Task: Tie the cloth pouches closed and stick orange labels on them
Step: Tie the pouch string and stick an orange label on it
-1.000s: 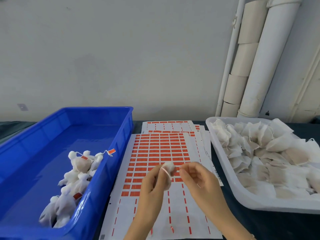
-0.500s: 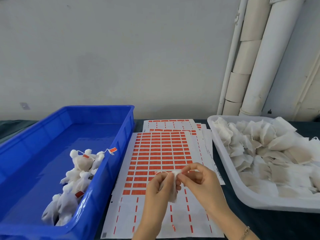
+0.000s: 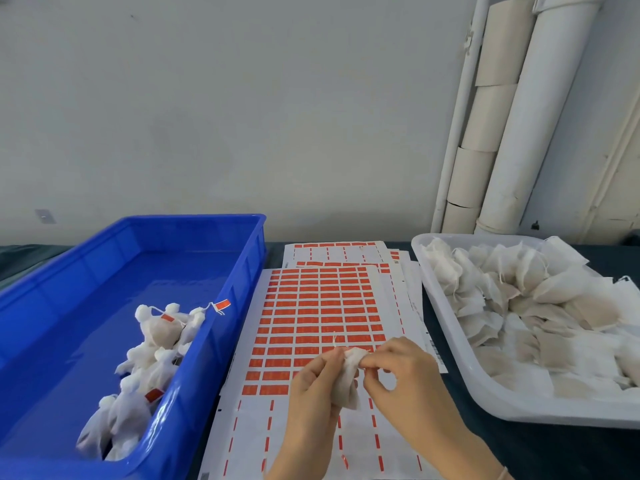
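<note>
A small white cloth pouch (image 3: 347, 381) hangs between my hands above the label sheets. My left hand (image 3: 313, 389) grips its body and neck. My right hand (image 3: 401, 379) pinches the gathered top from the right, where a thin string end sticks up. The top sheet of orange labels (image 3: 318, 313) lies on the table under my hands, its lower rows mostly peeled. Several tied, labelled pouches (image 3: 152, 344) lie in the blue bin (image 3: 242, 271) at left. A white tray (image 3: 446, 337) at right holds several untied pouches (image 3: 540, 306).
More label sheets (image 3: 339, 251) are stacked behind the top one. The dark table runs to a grey wall. White pipes (image 3: 519, 116) stand at the back right, behind the tray. An orange label on a string (image 3: 221, 304) hangs over the bin's right rim.
Both hands and the pouch dropped slightly toward me. The pouch now hangs lower in my left hand, and my right fingers closed in on its top.
</note>
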The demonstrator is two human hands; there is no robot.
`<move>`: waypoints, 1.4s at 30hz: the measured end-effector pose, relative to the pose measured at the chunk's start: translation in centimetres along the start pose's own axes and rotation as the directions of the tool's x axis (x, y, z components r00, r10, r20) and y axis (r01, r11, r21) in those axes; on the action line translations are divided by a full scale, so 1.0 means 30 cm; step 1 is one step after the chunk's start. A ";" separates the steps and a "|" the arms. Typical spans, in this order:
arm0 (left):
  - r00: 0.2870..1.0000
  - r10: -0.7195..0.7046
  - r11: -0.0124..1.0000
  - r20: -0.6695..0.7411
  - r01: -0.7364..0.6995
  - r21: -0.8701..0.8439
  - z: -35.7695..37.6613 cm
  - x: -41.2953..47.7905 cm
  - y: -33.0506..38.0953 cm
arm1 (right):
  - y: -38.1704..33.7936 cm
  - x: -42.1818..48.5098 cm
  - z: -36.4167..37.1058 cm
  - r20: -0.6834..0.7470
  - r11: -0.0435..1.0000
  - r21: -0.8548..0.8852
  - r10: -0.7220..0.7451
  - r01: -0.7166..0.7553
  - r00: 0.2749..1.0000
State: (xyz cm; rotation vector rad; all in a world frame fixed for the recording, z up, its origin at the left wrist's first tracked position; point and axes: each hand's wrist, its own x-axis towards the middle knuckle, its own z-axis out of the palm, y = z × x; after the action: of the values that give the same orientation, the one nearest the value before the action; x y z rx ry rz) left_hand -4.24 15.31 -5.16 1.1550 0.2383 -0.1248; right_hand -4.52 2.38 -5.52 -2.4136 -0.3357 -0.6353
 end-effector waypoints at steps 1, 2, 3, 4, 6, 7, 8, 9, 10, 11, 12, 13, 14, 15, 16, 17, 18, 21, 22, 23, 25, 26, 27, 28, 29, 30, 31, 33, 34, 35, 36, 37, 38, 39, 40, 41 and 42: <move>1.000 0.016 1.000 0.020 -0.016 0.010 -0.001 -0.004 0.001 | -0.002 -0.002 0.000 -0.031 1.000 -0.015 -0.007 0.006 0.999; 0.999 0.027 0.999 0.034 -0.028 0.024 0.000 -0.008 0.003 | -0.004 -0.003 -0.001 -0.069 1.000 -0.017 -0.012 0.011 0.998; 0.998 0.038 0.998 0.039 -0.040 0.045 0.000 -0.009 0.003 | -0.007 -0.005 0.000 -0.108 1.000 -0.004 -0.014 0.014 0.994; 0.998 0.048 0.997 0.033 -0.050 0.059 0.002 -0.011 0.004 | -0.011 -0.008 0.003 -0.147 1.000 0.013 -0.020 0.022 0.989; 0.999 0.051 0.996 -0.012 -0.050 0.067 0.006 -0.011 0.005 | -0.014 -0.018 0.014 -0.229 0.998 0.032 -0.042 0.050 0.973; 0.998 0.049 0.997 -0.040 -0.046 0.069 0.006 -0.010 0.004 | -0.015 -0.023 0.019 -0.265 0.997 0.029 -0.056 0.066 0.963; 0.997 0.048 0.997 -0.057 -0.045 0.067 0.006 -0.009 0.003 | -0.018 -0.026 0.022 -0.292 0.997 0.020 -0.071 0.081 0.954; 0.996 0.056 0.996 -0.063 -0.052 0.070 0.005 -0.007 0.001 | -0.021 -0.029 0.023 -0.308 0.996 0.010 -0.083 0.090 0.948; 0.996 0.062 0.995 -0.066 -0.056 0.080 0.006 -0.008 0.003 | -0.023 -0.032 0.023 -0.318 0.995 0.001 -0.091 0.096 0.944; 0.995 0.073 0.993 -0.067 -0.067 0.095 0.006 -0.009 0.005 | -0.022 -0.034 0.024 -0.325 0.995 -0.011 -0.100 0.102 0.940; 0.993 0.085 0.991 -0.076 -0.076 0.113 0.008 -0.011 0.008 | -0.022 -0.035 0.024 -0.331 0.994 -0.024 -0.109 0.107 0.937; 0.991 0.102 0.987 -0.084 -0.091 0.130 0.007 -0.011 0.010 | -0.021 -0.035 0.024 -0.333 0.993 -0.032 -0.117 0.113 0.936; 0.990 0.113 0.985 -0.090 -0.099 0.143 0.009 -0.012 0.013 | -0.022 -0.034 0.023 -0.332 0.992 -0.034 -0.125 0.121 0.935; 0.988 0.122 0.983 -0.090 -0.107 0.152 0.009 -0.012 0.014 | -0.021 -0.034 0.022 -0.334 0.991 -0.030 -0.133 0.131 0.933; 0.988 0.125 0.982 -0.088 -0.110 0.155 0.011 -0.015 0.018 | -0.021 -0.032 0.021 -0.337 0.990 -0.025 -0.142 0.142 0.931; 0.989 0.125 0.982 -0.082 -0.111 0.156 0.011 -0.018 0.021 | -0.022 -0.031 0.019 -0.340 0.988 -0.020 -0.148 0.151 0.929; 0.991 0.116 0.983 -0.073 -0.104 0.154 0.012 -0.021 0.025 | -0.024 -0.029 0.016 -0.343 0.988 -0.014 -0.151 0.156 0.927; 0.995 0.090 0.984 -0.045 -0.081 0.160 0.010 -0.025 0.032 | -0.032 -0.023 0.009 -0.356 0.987 -0.011 -0.157 0.163 0.921; 0.996 0.083 0.982 -0.040 -0.075 0.175 0.009 -0.025 0.032 | -0.033 -0.020 0.007 -0.354 0.986 -0.016 -0.159 0.163 0.922; 0.996 0.077 0.979 -0.036 -0.069 0.190 0.006 -0.026 0.033 | -0.033 -0.017 0.005 -0.344 0.988 -0.016 -0.152 0.156 0.926; 0.997 0.074 0.977 -0.026 -0.068 0.202 0.001 -0.026 0.036 | -0.036 -0.013 0.002 -0.308 0.992 0.009 -0.115 0.124 0.944; 0.997 0.072 0.977 -0.019 -0.067 0.204 -0.002 -0.026 0.037 | -0.036 -0.013 0.002 -0.287 0.994 0.031 -0.091 0.105 0.953; 0.997 0.075 0.976 -0.017 -0.070 0.207 -0.004 -0.025 0.035 | -0.037 -0.015 0.002 -0.265 0.995 0.056 -0.068 0.086 0.962; 0.997 0.074 0.975 -0.013 -0.070 0.209 -0.002 -0.026 0.036 | -0.038 -0.016 0.003 -0.240 0.995 0.078 -0.047 0.068 0.970; 0.997 0.071 0.975 -0.011 -0.067 0.213 -0.002 -0.027 0.036 | -0.040 -0.017 0.004 -0.217 0.994 0.095 -0.032 0.054 0.976; 0.998 0.068 0.976 -0.006 -0.065 0.207 0.000 -0.030 0.039 | -0.041 -0.017 0.004 -0.199 0.993 0.106 -0.023 0.045 0.980; 0.998 0.067 0.976 -0.005 -0.064 0.210 -0.002 -0.030 0.037 | -0.043 -0.016 0.001 -0.185 0.993 0.115 -0.017 0.039 0.983; 0.998 0.069 0.976 -0.009 -0.066 0.209 -0.008 -0.028 0.033 | -0.049 -0.009 -0.012 -0.159 0.988 0.153 0.009 0.016 0.987; 0.998 0.067 0.976 -0.018 -0.062 0.209 -0.012 -0.027 0.029 | -0.051 -0.004 -0.019 -0.152 0.984 0.179 0.027 0.001 0.988; 0.998 0.063 0.976 -0.028 -0.056 0.209 -0.017 -0.026 0.026 | -0.048 0.001 -0.026 -0.149 0.979 0.204 0.042 -0.011 0.988; 0.998 0.060 0.978 -0.034 -0.052 0.204 -0.021 -0.022 0.025 | -0.044 0.007 -0.033 -0.151 0.974 0.225 0.052 -0.017 0.987; 0.998 0.061 0.971 -0.030 -0.053 0.234 -0.025 -0.018 0.025 | -0.041 0.013 -0.041 -0.153 0.970 0.241 0.058 -0.020 0.986; 0.998 0.062 0.967 -0.006 -0.059 0.247 -0.031 -0.014 0.021 | -0.039 0.020 -0.049 -0.154 0.966 0.256 0.061 -0.020 0.986; 0.998 0.051 0.959 0.031 -0.057 0.276 -0.035 -0.021 0.027 | -0.036 0.029 -0.056 -0.147 0.962 0.274 0.062 -0.019 0.987; 0.996 0.044 0.953 0.078 -0.065 0.295 -0.038 -0.026 0.035 | -0.036 0.038 -0.062 -0.130 0.956 0.292 0.058 -0.018 0.990; 0.988 0.054 0.937 0.143 -0.099 0.334 -0.040 -0.043 0.049 | -0.035 0.047 -0.068 -0.105 0.953 0.304 0.048 -0.014 0.993; 0.978 0.073 0.927 0.194 -0.138 0.350 -0.025 -0.051 0.059 | -0.037 0.056 -0.072 -0.073 0.951 0.309 0.035 -0.010 0.997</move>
State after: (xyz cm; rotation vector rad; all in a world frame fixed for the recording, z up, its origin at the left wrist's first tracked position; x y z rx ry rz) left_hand -5.43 16.68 -3.48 1.5127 -0.0092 -0.1808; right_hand -4.29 2.04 -2.60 -2.0853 -0.3468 -0.6153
